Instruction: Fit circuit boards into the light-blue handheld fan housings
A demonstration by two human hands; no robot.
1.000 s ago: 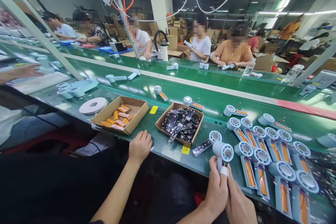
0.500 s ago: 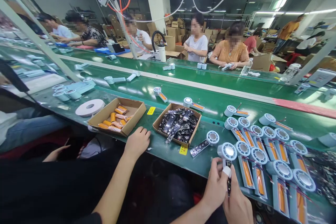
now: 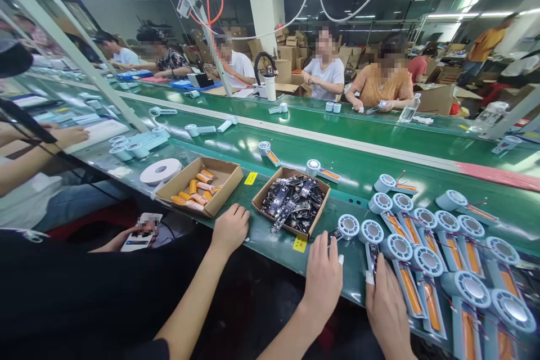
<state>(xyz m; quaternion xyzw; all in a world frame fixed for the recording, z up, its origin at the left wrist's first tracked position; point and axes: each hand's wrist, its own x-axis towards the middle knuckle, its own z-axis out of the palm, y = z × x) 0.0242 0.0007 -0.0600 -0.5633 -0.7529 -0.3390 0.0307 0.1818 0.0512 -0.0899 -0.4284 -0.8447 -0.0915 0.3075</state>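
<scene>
- Fan shell point(image 3: 372, 233), pale blue with a round head and a thin handle, lies on the green table point(image 3: 270, 242) just ahead of our right hand point(image 3: 386, 309). A dark circuit board sits in its handle.
- Our right hand lies flat, fingers loosely together, and the capped fingertip touches the handle's near end. It grips nothing.
- Our left hand point(image 3: 323, 278) rests palm down and spread, holding nothing. A second shell point(image 3: 348, 225) lies just beyond its fingertips.
- We judge the shell light, stiff and thin-walled, with fine wires that could snag. It is best held by the handle's edges, off the board.
- Further shells point(image 3: 426, 261) with orange cells lie to the right of our right hand.
- A box of circuit boards point(image 3: 291, 202) stands ahead of our left hand.
- A co-worker's hand point(image 3: 230, 229) rests further to the left.
- We cannot tell whether the board is seated, and the shells at far right are cut off.
</scene>
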